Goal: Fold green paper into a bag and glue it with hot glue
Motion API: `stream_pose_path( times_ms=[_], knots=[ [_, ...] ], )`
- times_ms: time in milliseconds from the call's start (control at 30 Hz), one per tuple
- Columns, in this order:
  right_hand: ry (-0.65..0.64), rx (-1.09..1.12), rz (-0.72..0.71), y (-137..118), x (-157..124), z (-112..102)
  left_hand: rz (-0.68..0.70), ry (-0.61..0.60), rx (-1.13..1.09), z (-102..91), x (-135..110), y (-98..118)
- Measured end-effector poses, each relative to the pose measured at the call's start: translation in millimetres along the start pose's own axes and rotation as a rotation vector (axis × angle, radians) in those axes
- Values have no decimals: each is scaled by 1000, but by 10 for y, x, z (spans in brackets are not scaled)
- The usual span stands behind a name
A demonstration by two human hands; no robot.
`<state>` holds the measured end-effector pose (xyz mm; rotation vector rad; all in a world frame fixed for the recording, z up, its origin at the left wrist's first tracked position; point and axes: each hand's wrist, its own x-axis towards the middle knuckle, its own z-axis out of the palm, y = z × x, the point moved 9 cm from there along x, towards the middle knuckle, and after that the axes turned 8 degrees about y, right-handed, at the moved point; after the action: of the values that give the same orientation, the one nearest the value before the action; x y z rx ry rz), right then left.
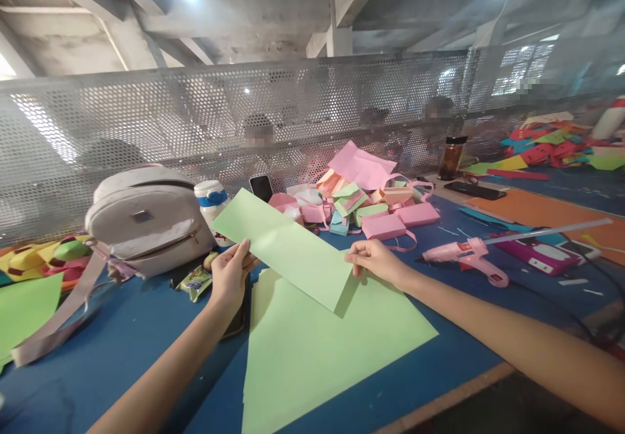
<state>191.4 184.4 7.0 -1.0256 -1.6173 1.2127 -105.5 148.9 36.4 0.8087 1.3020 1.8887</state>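
Between my two hands a light green paper strip (pixel 288 248) is held up at a slant, its left end higher than its right. My left hand (pixel 229 271) pinches its lower edge near the left end. At the right end, my right hand (pixel 374 261) has its fingers closed at the paper's edge. Beneath the strip, a stack of larger light green paper sheets (pixel 317 362) lies on the blue table. A dark phone-like object (pixel 236 322) shows partly beside the stack, mostly hidden by my left wrist.
A pale backpack (pixel 151 219) and a white bottle (pixel 211 203) stand at the left. Folded paper pieces (pixel 385 222) are heaped behind the strip. To the right lie a pink glue gun (pixel 463 255), with a glue stick in it, and a purple power strip (pixel 537 255). A perforated metal screen (pixel 195 108) rises behind.
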Motion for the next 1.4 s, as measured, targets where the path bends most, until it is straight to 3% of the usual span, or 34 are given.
stream_pose_path(
  times_ms=[1400],
  knots=[
    [-19,-27,-50,37,19,-6,0,42,2,-59,28,-20]
  ],
)
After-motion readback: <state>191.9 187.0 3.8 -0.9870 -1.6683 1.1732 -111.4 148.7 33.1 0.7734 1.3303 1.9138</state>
